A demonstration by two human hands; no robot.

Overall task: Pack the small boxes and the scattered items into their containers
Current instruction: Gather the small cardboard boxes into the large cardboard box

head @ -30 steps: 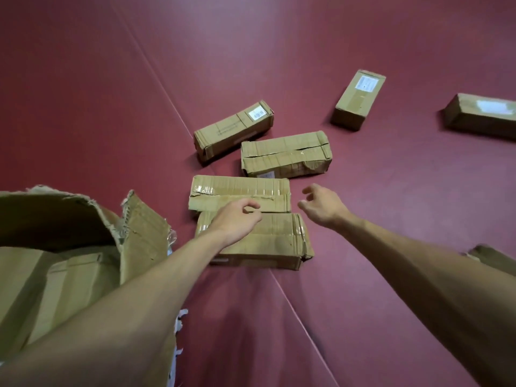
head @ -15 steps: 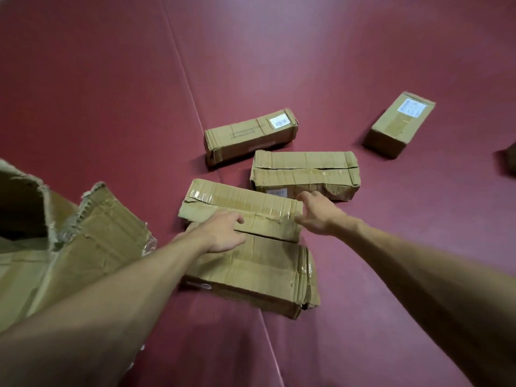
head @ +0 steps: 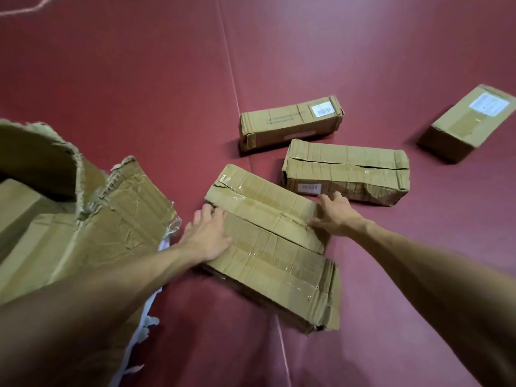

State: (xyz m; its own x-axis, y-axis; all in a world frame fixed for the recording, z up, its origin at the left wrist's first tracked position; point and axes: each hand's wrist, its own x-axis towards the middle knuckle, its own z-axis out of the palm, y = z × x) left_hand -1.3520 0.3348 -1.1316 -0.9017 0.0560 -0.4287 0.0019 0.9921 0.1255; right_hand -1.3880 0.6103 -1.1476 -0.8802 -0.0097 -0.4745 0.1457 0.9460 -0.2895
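left hand (head: 208, 236), right hand (head: 337, 216): fingers (head: 207, 214) straight, pressing taped box (head: 259, 202) ends | carton (head: 125, 219) cropped

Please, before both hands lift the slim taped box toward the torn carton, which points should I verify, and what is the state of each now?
1. Left hand on the left end of the slim taped box: ok.
2. Right hand on its right end: ok.
3. Firm grip: cannot tell; the fingers look rather straight.
4. Slim taped box free from the larger taped box beside it: cannot tell; they touch or overlap.
5. Torn carton open toward the hands: ok.
6. Room inside the torn carton: cannot tell; a brown box already lies in it.
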